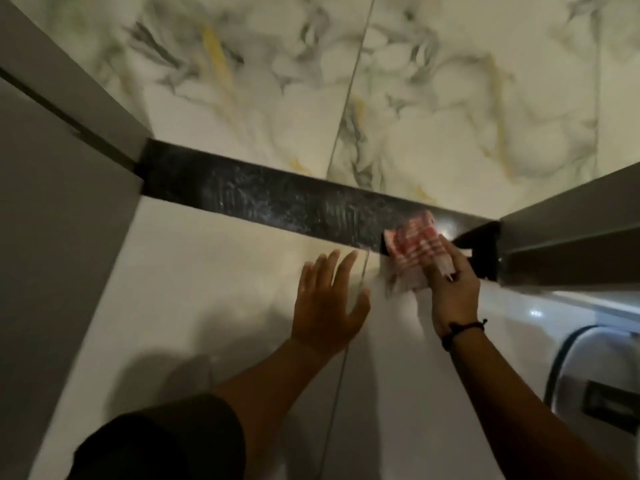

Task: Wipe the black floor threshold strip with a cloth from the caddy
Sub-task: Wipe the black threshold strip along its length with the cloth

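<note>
The right hand (453,289) presses the cloth (414,251) on the strip (263,199), at its right end. The left hand (329,306) is spread flat on the floor (214,271) beside it, holding nothing. Push firmly and slide slowly left.

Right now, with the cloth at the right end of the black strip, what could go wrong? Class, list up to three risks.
1. The right hand holds the cloth half on the strip, half on the pale floor, so smears may spread onto the tile.
2. Cloth and knuckles sit close to the door frame; a fast stroke could bump it.
3. The left hand is spread over the glossy floor; if it takes weight, it might slip.
</note>
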